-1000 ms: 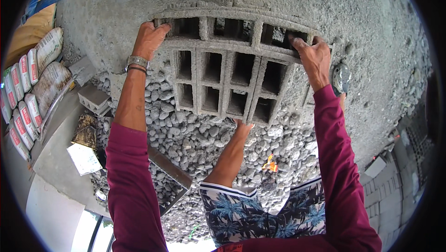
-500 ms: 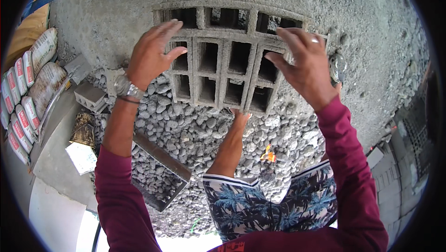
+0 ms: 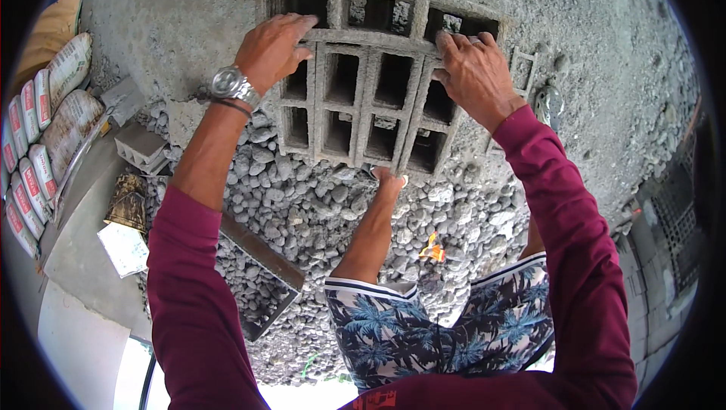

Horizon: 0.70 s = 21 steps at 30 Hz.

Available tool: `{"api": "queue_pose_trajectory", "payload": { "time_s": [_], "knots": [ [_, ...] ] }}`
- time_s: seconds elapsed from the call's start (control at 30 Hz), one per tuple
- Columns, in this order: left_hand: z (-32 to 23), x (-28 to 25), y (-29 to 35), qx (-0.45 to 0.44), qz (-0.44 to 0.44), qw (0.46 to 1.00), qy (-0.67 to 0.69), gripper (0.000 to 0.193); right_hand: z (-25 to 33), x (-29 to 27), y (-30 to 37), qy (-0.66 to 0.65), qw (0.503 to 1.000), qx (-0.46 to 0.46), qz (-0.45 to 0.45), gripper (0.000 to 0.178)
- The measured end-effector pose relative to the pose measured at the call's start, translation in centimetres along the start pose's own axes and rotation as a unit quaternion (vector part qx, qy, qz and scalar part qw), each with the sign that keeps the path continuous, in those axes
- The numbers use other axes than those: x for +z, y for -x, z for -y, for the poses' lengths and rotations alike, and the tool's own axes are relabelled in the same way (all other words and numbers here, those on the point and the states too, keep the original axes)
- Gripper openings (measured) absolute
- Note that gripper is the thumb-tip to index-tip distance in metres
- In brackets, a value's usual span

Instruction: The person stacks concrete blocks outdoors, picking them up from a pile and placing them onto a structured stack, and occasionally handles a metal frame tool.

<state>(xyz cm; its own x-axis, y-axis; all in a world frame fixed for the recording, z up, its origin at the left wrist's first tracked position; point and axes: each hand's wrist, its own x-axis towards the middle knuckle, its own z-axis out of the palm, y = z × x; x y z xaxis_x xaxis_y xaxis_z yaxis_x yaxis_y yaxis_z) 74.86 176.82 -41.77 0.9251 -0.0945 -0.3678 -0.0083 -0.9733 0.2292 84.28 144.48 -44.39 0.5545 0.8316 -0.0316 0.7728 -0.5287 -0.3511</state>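
Observation:
A grey hollow concrete block [image 3: 370, 38] with three cells lies crosswise along the far side of several other hollow concrete blocks [image 3: 368, 111]. At its left end my left hand [image 3: 276, 51] is closed over the near wall, the fingers reaching into the cell and the thumb on the near side. My right hand [image 3: 475, 76] grips the same wall toward the right end, its fingertips hooked into the right cell and its thumb below. A wristwatch [image 3: 233, 85] is on my left wrist. The fingertips of both hands are partly hidden.
Loose grey stones [image 3: 302, 206] cover the ground by my foot [image 3: 388, 177]. A dark metal frame [image 3: 261, 251] lies on them at the left. Farther left are a dirty bucket [image 3: 127, 202], a smaller block [image 3: 141, 145] and stacked sacks [image 3: 30, 160]. Blocks [image 3: 643, 289] are stacked at the right.
Both hands have come in to the crosswise block from just above it. Their fingers, spread before, are now curled over its near wall. The view has shifted slightly.

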Motion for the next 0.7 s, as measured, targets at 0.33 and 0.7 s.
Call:
{"api": "queue_pose_trajectory", "payload": {
  "time_s": [0.33, 0.7],
  "knots": [
    [-0.1, 0.1, -1.1, 0.007, 0.051, 0.997, -0.052, 0.036, -0.8, 0.6, -0.3, 0.007, 0.999, -0.004, 0.049, 0.016],
    [-0.3, 1.1, -1.6, 0.000, 0.031, 0.994, -0.109, 0.035, -1.3, 0.9, -1.1, 0.016, 0.995, -0.020, 0.098, 0.009]
  ]
}}
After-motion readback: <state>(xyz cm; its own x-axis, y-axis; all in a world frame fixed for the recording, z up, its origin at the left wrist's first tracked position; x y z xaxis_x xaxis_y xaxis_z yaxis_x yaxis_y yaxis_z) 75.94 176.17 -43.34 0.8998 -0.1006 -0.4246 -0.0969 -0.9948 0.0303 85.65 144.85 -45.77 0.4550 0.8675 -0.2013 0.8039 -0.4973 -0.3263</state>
